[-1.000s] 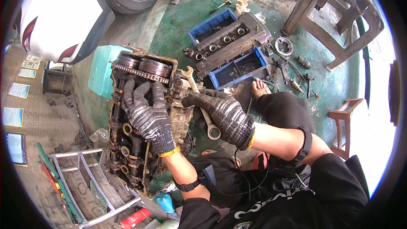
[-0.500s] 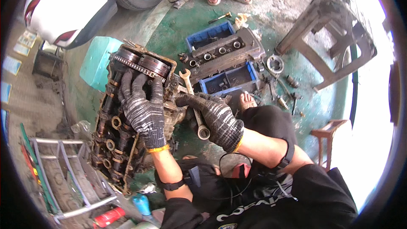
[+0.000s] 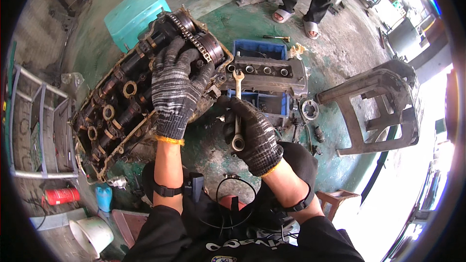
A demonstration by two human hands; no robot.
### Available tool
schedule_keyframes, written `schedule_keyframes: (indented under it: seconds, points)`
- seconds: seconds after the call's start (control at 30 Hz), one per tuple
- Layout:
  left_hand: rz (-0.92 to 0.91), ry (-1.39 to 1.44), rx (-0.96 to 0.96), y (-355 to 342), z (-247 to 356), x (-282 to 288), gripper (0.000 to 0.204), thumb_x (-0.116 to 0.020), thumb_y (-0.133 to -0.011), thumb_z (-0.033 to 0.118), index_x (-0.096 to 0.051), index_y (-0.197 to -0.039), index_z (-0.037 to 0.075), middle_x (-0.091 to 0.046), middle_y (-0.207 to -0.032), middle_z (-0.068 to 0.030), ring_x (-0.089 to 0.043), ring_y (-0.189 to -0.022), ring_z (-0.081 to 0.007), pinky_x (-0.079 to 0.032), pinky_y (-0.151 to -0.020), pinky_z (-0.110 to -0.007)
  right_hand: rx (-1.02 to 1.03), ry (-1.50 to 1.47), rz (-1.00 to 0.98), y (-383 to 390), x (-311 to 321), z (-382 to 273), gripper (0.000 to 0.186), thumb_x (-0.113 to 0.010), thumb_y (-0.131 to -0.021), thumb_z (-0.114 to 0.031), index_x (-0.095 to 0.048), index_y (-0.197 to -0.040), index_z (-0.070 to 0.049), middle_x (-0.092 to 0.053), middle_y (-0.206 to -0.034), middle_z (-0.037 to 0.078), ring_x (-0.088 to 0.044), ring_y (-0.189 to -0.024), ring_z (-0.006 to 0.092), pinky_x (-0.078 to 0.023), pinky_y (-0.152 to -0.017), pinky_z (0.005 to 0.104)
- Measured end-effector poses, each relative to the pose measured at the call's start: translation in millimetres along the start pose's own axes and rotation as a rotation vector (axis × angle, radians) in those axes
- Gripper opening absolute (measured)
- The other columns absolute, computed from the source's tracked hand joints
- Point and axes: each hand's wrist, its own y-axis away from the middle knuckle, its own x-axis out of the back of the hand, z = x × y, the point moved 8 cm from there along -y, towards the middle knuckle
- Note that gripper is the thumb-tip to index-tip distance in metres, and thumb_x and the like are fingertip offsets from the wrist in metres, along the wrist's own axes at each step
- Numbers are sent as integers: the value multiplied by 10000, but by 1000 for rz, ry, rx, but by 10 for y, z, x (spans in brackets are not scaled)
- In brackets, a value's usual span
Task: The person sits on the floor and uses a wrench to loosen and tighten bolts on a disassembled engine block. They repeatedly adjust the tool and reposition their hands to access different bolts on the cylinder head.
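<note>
A greasy engine [image 3: 128,87] with exposed camshafts stands tilted at my left. At its far end a timing chain [image 3: 190,36] runs over two round sprockets [image 3: 208,48]. My left hand [image 3: 177,85], in a dark striped knit glove, lies on the engine just below the chain, fingers stretched and somewhat apart, their tips partly hidden among the parts. In my gloved right hand [image 3: 255,133] is a combination wrench [image 3: 238,128], gripped by its shank. The wrench's open end points away from me and its ring end toward me, apart from the engine.
A valve cover [image 3: 272,81] lies across blue parts trays [image 3: 259,48] beyond my hands. Loose metal parts [image 3: 309,110] and a dark plastic stool [image 3: 349,97] are at the right. A turquoise box [image 3: 133,17] stands behind the engine. Another person's sandalled feet [image 3: 310,29] are at the back.
The view has turned, so the engine appears more slanted. My right hand with the wrench has drawn away from the engine's side, and the wrench stands more upright. My left hand stays on the engine.
</note>
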Motion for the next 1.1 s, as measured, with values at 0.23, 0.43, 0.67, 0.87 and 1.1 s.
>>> schedule_keyframes:
  seconds: [0.23,0.43,0.67,0.87,1.1]
  points:
    - [34,-40,-107,-6,105,48,219,-782,-797,190,-723,-961,56,-616,-1291,-128,-573,-1164,-349,-471,-1006,-464,314,499,-65,-45,13,-69,241,-608,-953,-112,-670,-1176,-47,-593,-789,12,-570,-651,108,-470,-529,240]
    - [96,-34,-59,9,100,34,221,-801,-773,185,-716,-914,38,-641,-1228,-131,-586,-1121,-352,-470,-999,-465,2,-36,9,-23,-65,77,202,-614,-971,-113,-662,-1150,-33,-625,-759,32,-609,-629,133,-487,-548,249]
    - [85,-104,32,45,25,191,236,-781,-797,211,-720,-955,47,-629,-1243,-150,-568,-1147,-367,-447,-1021,-484,213,363,-66,205,-477,104,158,-635,-964,-134,-635,-1100,-54,-662,-829,18,-512,-505,80,-380,-434,220]
    - [-83,-129,23,78,9,-141,334,-729,-853,296,-712,-1097,68,-584,-1324,-181,-552,-1201,-384,-441,-1033,-488,535,1019,-72,383,-584,-100,286,-782,-829,-58,-616,-1060,-24,-664,-870,39,-597,-777,91,-519,-732,274]
    - [-66,-144,75,42,92,-16,345,-713,-874,282,-695,-1155,82,-581,-1338,-177,-536,-1238,-374,-433,-1067,-487,1094,1490,-332,594,-773,60,575,-814,-754,-133,-574,-1256,8,-700,-957,177,-689,-831,357,-562,-736,415]
